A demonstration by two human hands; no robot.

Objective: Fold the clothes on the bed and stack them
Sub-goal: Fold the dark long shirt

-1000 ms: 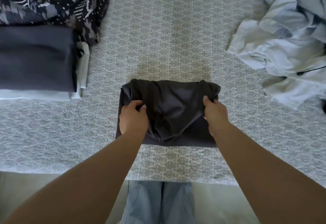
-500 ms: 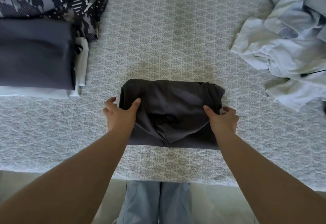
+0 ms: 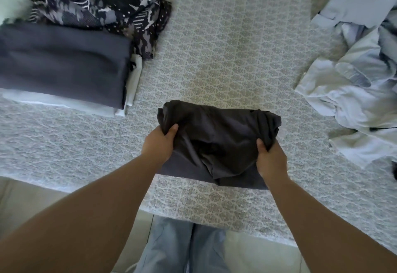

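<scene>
Dark folded garment [image 3: 217,144] is gripped at both sides near the bed's [image 3: 225,58] front edge, left hand [image 3: 160,144] and right hand [image 3: 271,161] curled into it. Open bedspread lies between a folded stack [image 3: 62,64] and a pale heap [image 3: 354,88].

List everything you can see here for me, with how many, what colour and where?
Dark garment: one, charcoal, folded, centre of the bed, gripped at both sides.
Grey garment: one, slate grey, folded, top of the stack at left.
White garment: at least one, white, under the grey garment.
Patterned garment: one, black and white print, crumpled, behind the stack.
Pale clothes: a heap, count unclear, light blue and white, unfolded, at right.
Bedspread: one, white with grey pattern, covering the bed.
Jeans: one pair, light blue, on the person's legs, bottom centre.
Left hand: one, gripping the dark garment's left side.
Right hand: one, gripping its right side.
</scene>
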